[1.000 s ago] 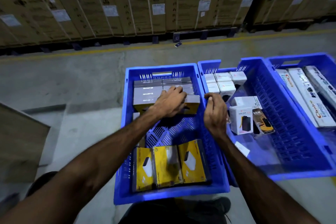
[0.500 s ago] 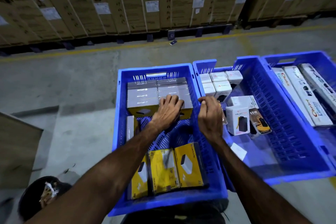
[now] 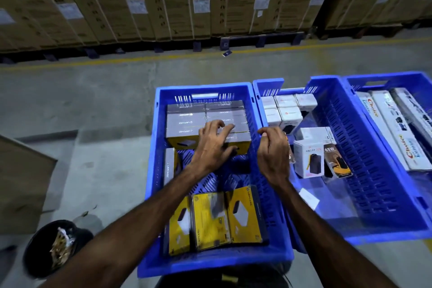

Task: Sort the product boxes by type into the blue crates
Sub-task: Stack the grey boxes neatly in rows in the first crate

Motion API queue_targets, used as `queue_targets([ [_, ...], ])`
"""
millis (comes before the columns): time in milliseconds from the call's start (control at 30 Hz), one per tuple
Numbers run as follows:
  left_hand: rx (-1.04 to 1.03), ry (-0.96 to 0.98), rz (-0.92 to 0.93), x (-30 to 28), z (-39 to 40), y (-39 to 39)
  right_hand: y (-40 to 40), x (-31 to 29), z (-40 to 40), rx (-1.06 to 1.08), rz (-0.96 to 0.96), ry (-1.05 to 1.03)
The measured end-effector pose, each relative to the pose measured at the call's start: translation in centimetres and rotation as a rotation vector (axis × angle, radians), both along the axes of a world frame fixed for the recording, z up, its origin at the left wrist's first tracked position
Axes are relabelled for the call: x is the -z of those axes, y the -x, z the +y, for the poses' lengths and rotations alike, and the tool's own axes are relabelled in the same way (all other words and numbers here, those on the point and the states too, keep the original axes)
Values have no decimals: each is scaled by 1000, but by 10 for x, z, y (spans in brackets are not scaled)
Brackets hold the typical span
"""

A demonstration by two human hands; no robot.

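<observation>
My left hand (image 3: 216, 145) is spread flat on the nearest grey-and-yellow box (image 3: 236, 141), fingers straight, pressing more than gripping, so that grip is open. My right hand (image 3: 273, 154) hovers over the wall between two crates, fingers curled in loosely; I can't tell if there's anything pinched in that grip.

That box sits at the front of a packed block of the same grey boxes (image 3: 187, 121) filling the far end of the left blue crate (image 3: 205, 264). At the near end of the same crate, three yellow boxes (image 3: 217, 220) lean side by side, and one grey box (image 3: 169, 166) stands against the left wall.

The middle crate (image 3: 374, 229) has small white boxes (image 3: 284, 110) bunched in the far left corner, plus a white box (image 3: 308, 159) and a black-and-yellow 65W box (image 3: 336, 161) next to each other. The right crate (image 3: 397, 79) holds long white boxes (image 3: 395, 128). Everything's on the concrete floor (image 3: 93, 100), with big cardboard cartons (image 3: 163, 0) behind.
</observation>
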State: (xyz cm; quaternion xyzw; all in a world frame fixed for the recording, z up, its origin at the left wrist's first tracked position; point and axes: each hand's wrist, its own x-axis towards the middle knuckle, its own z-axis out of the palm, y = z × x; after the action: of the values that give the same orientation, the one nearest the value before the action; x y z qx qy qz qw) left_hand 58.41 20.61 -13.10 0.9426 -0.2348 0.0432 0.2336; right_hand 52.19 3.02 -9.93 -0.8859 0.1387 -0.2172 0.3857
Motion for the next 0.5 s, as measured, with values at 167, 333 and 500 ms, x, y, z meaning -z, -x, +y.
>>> queue_targets([
  [167, -100, -120, 117, -27, 76, 29, 0, 2, -1, 2, 9, -12],
  [333, 115, -901, 45, -37, 126, 37, 0, 2, -2, -2, 1, -38],
  [500, 150, -1132, 82, -38, 117, 18, 2, 0, -2, -25, -14, -44],
])
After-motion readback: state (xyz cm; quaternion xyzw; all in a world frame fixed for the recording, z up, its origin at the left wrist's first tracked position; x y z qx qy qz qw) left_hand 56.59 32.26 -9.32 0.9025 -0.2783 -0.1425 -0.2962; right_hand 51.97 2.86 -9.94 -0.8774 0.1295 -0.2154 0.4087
